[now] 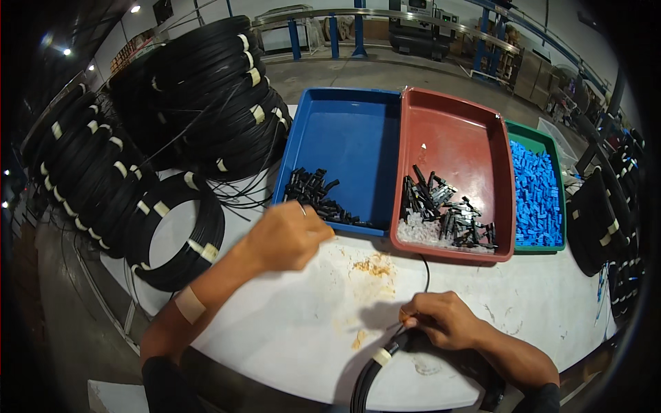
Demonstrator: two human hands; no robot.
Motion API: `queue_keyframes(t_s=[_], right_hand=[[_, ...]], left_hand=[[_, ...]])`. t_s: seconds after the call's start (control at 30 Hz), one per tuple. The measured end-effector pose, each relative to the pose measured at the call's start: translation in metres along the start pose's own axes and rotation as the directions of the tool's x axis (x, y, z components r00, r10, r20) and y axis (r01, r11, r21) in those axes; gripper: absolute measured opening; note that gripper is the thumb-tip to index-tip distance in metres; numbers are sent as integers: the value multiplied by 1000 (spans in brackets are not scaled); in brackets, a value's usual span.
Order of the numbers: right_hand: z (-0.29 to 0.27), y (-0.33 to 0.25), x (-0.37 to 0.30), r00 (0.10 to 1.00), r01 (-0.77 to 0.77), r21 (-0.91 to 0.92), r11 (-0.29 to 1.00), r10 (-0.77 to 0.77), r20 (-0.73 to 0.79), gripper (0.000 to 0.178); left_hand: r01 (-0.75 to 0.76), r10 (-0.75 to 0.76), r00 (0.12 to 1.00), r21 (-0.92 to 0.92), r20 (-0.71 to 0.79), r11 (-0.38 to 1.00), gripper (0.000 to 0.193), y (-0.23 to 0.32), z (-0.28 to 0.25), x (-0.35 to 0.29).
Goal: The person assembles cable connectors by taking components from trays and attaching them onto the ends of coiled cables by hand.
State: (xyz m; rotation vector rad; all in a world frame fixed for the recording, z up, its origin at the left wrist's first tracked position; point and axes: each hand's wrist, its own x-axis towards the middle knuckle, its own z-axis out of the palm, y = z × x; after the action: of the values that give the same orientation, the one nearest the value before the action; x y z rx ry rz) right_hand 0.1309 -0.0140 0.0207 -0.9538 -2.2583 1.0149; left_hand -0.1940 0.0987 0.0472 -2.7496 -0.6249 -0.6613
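My right hand pinches a thin black cable just above a taped coil of black cable at the table's near edge. The cable's free end curves up toward the red tray. My left hand is closed at the near edge of the blue tray, its fingers curled together. What it holds, if anything, is hidden. Small black plastic parts lie heaped in the blue tray's near end, right beside that hand.
A red tray holds black connectors and clear pieces. To its right, a green tray contains many blue parts. Stacked black cable coils crowd the left; more coils stand right. Yellowish residue marks the white table.
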Motion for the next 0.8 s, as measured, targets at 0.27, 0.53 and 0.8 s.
queue_keyframes(t_s=[0.27, 0.53, 0.8], right_hand=[[-6, 3, 5, 996, -65, 128, 990, 56, 72, 12], [-8, -2, 10, 990, -129, 162, 978, 116, 84, 13], [-1, -6, 7, 985, -171, 62, 983, 170, 11, 13]], left_hand=[[174, -174, 942, 27, 287, 984, 13, -108, 9, 18], [161, -129, 930, -67, 345, 985, 15, -115, 21, 15], [340, -307, 939, -280, 157, 898, 13, -107, 16, 16]])
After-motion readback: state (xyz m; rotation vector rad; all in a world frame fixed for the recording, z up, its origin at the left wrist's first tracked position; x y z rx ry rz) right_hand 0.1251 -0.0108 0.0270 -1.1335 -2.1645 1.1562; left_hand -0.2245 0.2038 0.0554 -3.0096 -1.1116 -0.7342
